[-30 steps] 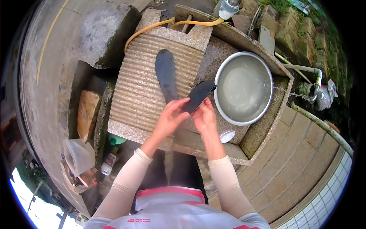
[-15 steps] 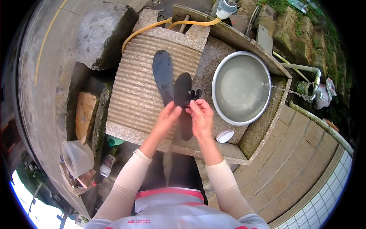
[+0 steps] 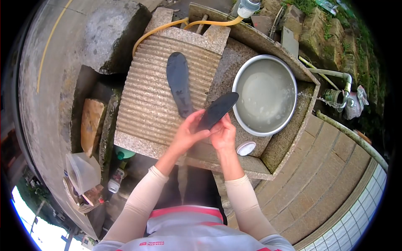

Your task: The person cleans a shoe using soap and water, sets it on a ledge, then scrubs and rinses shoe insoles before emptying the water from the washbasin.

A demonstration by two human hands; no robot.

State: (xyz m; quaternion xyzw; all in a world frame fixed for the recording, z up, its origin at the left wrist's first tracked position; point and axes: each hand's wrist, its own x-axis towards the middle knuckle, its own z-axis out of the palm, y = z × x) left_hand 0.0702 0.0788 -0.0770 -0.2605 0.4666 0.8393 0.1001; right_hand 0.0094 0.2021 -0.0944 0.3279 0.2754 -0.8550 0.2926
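Observation:
A black sandal (image 3: 218,111) is held in both my hands, its flat face tilted and its toe pointing up and to the right toward the basin. My left hand (image 3: 189,133) has its fingers and thumb closed round the near-left edge. Gripping the lower right side is my right hand (image 3: 224,134), its fingers partly behind the sandal. A dark, wet, sole-shaped piece (image 3: 177,81) lies flat on the ribbed stone washboard (image 3: 144,94); no straps show on it. Beside my right hand, an oval brush with white bristles (image 3: 246,148) rests in the stone trough.
A metal basin (image 3: 264,132) of cloudy water stands in the stone trough (image 3: 289,144) on the right. A yellow hose (image 3: 157,31) runs along the back edge. Large stone blocks (image 3: 112,37) and a clear plastic container (image 3: 83,171) are at the left.
The sandal has turned from upright to slanting right, and its strap side, visible before, is now hidden. My right hand has shifted from the strap to the sandal's lower side.

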